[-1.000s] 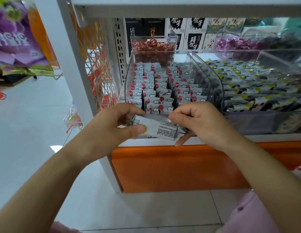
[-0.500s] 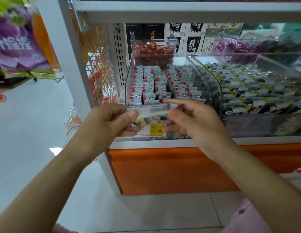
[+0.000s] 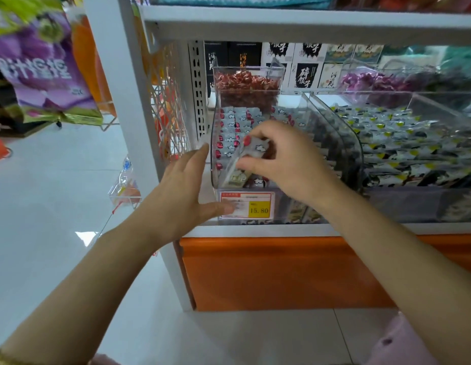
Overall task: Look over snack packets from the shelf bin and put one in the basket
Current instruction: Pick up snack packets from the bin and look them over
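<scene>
A clear plastic shelf bin (image 3: 214,133) holds several small grey-white snack packets (image 3: 230,127) with red dots and cloud marks. My right hand (image 3: 281,159) pinches one such snack packet (image 3: 251,151) over the bin's front part, just above the other packets. My left hand (image 3: 187,191) is spread with straight fingers at the bin's left front corner and holds nothing. Its thumb lies near the price label (image 3: 246,205). No basket is in view.
To the right stands a larger clear bin (image 3: 358,154) with black, white and yellow packets. Behind are a tub of red sweets (image 3: 247,86) and one of purple sweets (image 3: 371,83). An upper shelf (image 3: 281,25) overhangs. A white post (image 3: 123,101) and wire mesh stand left, an orange base (image 3: 281,272) below.
Both hands held the packet in front of the bin before. Now my left hand has let go and spread open, and my right hand has carried the packet up over the bin.
</scene>
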Available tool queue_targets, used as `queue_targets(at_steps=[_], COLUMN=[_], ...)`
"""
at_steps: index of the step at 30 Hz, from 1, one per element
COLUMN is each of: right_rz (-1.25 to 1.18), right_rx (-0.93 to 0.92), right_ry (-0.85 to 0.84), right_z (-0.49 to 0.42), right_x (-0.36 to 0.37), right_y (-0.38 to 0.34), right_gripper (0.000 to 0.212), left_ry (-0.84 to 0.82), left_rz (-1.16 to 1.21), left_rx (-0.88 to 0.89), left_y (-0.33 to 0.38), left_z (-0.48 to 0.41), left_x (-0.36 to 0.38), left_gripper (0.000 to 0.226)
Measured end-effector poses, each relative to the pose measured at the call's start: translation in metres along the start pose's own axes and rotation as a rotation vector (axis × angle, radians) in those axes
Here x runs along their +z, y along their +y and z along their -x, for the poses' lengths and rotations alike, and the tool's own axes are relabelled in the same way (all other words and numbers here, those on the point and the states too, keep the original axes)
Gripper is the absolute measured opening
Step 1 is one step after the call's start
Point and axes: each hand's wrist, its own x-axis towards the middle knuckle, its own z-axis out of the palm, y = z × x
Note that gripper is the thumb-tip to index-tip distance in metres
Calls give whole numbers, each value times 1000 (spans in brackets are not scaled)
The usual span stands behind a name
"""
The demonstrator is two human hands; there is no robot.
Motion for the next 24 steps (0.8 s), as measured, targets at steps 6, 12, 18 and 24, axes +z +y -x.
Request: queue_targets(at_steps=[6, 12, 18, 24], right_rz=[290, 380, 350, 358], right_rx=[-106, -100, -146, -127], right_ry=[-4, -33, -144, -244], right_z=[-8, -17, -9, -21], right_x=[22, 17, 27, 21], right_y=[-5, -6, -5, 2], right_gripper=[40, 42, 23, 30], left_ry=[-11, -15, -21, -12], left_rz=[43, 55, 43, 50], left_rx=[46, 9, 8, 11], left_y=[-2, 0, 1, 0], left_z=[-4, -1, -1, -1], left_x=[5, 3, 2, 2], left_gripper=[106, 106, 105, 104])
